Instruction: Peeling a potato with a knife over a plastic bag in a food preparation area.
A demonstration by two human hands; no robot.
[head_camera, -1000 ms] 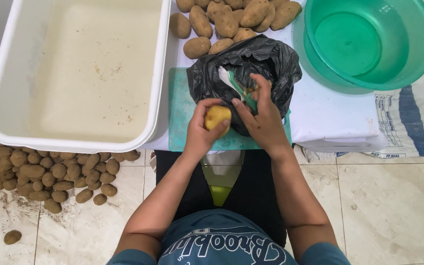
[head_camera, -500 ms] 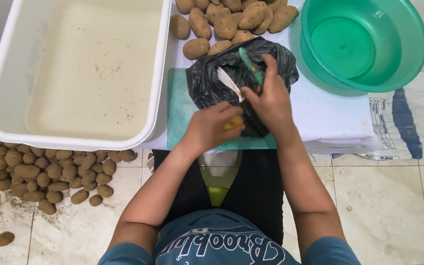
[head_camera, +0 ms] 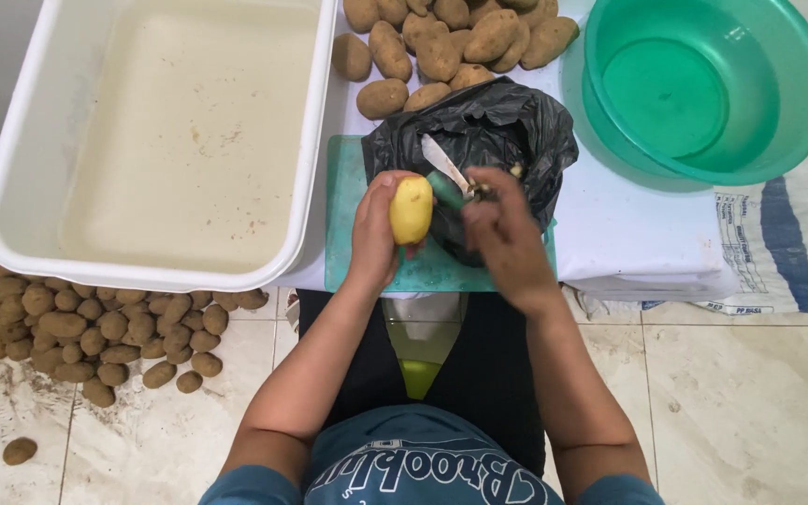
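Note:
My left hand [head_camera: 373,234] grips a peeled yellow potato [head_camera: 411,209], upright over a teal cutting board [head_camera: 348,243]. My right hand [head_camera: 502,234] holds a peeler or small knife with a green handle [head_camera: 445,187]; its pale blade points up-left, just right of the potato. Behind both hands sits an open black plastic bag [head_camera: 507,131] with peelings inside. A pile of unpeeled brown potatoes [head_camera: 441,42] lies beyond the bag on the low table.
A large white rectangular tub [head_camera: 11,234] with cloudy water stands at left. A green round basin [head_camera: 797,112] holding water is at upper right. Many small potatoes [head_camera: 95,327] lie on the tiled floor at left. A printed white sack [head_camera: 778,252] lies at right.
The potato was down low against the bag half a second ago; my left hand has lifted it upright. My right hand has drawn back from the bag toward me.

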